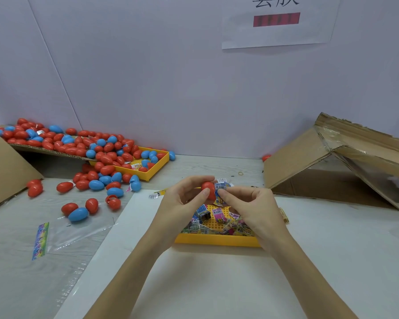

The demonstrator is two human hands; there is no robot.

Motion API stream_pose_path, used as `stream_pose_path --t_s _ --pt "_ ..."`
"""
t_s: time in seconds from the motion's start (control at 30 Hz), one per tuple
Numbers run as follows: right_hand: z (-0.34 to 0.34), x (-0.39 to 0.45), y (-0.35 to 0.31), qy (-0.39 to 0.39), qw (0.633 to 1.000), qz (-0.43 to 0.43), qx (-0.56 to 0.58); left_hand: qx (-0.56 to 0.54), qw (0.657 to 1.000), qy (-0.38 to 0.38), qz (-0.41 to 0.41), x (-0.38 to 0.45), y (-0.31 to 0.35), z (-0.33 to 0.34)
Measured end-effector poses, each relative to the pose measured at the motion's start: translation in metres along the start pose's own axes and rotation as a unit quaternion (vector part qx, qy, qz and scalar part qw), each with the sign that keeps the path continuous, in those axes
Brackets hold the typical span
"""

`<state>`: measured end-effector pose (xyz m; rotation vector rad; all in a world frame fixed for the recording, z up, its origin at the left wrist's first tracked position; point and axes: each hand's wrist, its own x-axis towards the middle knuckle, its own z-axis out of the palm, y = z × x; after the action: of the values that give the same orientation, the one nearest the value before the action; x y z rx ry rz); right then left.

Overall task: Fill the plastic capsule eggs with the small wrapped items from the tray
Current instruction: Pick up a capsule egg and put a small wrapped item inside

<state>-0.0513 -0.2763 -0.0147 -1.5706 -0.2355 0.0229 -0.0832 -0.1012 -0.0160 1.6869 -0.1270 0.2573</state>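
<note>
Holding a red egg (208,188) just above the centre of the frame, the left hand (183,199) curls its fingers and thumb around the shell. The right hand (251,203) pinches a small wrapped packet (222,188) against the egg's right side, apparently pushing it in; whether the shell is fully open or half shut I cannot tell, since the fingers cover the seam. Both hands hang over the far edge of a yellow tray (217,240), which sits on a white sheet (217,279) in the lower middle of the frame.

Inside that tray lies a loose heap of wrapped packets (219,221), with bare yellow floor showing between them, so plenty of filling looks left to do. One more packet (153,196) lies on the sheet just left of the hands.

At the upper left, a large pile of red and blue eggs (78,143) spills off a cardboard flap into a second yellow tray (156,166) and out onto the grey table (21,226). Several stragglers (78,211) lie nearer, left of centre. Whether these are filled or waiting cannot be judged from outside, though one near egg (112,201) seems cracked open.

On the right stands a tipped cardboard box (309,162). My judgement: the job is mid-run, with one egg in hand and many packets remaining.
</note>
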Motion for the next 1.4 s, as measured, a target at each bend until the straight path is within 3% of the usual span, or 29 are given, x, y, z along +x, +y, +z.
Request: stream_pose_path --t_s 0.37,1.4 --pt "-0.0039 0.0044 0.0050 -0.011 0.999 0.036 -0.021 -0.002 1.000 0.017 -0.005 -0.0013 0.0045 -0.0004" --pt "0.0011 0.0033 0.0072 -0.049 0.996 -0.028 -0.074 0.041 0.999 -0.002 -0.022 0.0012 -0.0013 -0.0012"
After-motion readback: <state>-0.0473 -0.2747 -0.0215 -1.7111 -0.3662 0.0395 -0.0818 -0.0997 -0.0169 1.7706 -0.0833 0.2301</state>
